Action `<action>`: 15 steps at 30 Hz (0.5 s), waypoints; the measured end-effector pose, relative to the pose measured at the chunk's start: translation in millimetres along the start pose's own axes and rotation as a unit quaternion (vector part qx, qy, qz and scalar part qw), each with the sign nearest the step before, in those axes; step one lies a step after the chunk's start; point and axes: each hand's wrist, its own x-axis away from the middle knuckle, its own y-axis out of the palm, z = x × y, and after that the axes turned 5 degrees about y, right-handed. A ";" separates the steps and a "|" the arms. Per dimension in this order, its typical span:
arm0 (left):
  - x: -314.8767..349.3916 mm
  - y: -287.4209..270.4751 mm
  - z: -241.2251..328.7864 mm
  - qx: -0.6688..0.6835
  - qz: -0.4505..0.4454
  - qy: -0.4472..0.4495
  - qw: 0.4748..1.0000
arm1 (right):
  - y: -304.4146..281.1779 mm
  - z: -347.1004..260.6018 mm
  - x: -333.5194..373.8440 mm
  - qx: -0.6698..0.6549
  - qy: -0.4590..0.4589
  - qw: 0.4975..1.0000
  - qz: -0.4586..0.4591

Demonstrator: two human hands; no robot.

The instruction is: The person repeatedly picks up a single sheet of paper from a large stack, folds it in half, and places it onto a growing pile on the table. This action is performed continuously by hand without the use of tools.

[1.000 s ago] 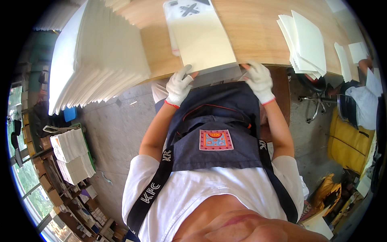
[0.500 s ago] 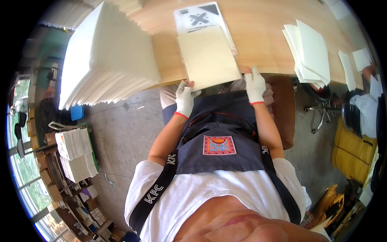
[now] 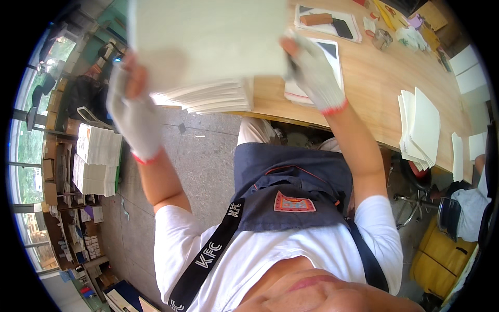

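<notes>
I hold up a large off-white sheet of paper point(image 3: 213, 39) by its two sides, blurred by motion. My left hand point(image 3: 136, 106), in a white glove with a red cuff and bare fingertips, is closed on the left edge. At the right edge my right hand point(image 3: 314, 73), gloved the same way, is closed too. The sheet is raised above a tall stack of white paper point(image 3: 218, 96) at the left of the table and hides most of it. Close to my right hand, a printed sheet point(image 3: 331, 52) lies partly covered on the table.
A brown-handled tool with a dark blade point(image 3: 340, 26) rests on another printed pile. A small white paper pile point(image 3: 420, 130) is at the table's right, near a person's arm point(image 3: 479, 162). Paper bundles point(image 3: 96, 156) stand left. A wheeled chair point(image 3: 416, 208) is right.
Both hands have lifted the sheet off the printed sheet and carried it up and left over the tall stack. My view has swung left.
</notes>
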 end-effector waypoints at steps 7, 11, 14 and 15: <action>-70.9 -72.6 -83.3 -0.311 -0.137 -0.025 0.940 | 68.3 -13.5 -67.7 0.124 0.116 0.983 -0.065; -33.2 -35.9 -104.6 -0.007 0.030 -0.151 0.988 | 30.6 10.1 -48.6 0.023 0.079 0.996 -0.042; 22.6 -70.7 -175.0 0.209 0.137 -0.092 0.964 | -12.0 18.9 6.5 -0.078 0.110 0.991 0.012; 49.7 -77.4 -191.0 0.305 0.174 -0.119 0.929 | -35.2 24.6 27.0 -0.110 0.136 0.983 0.046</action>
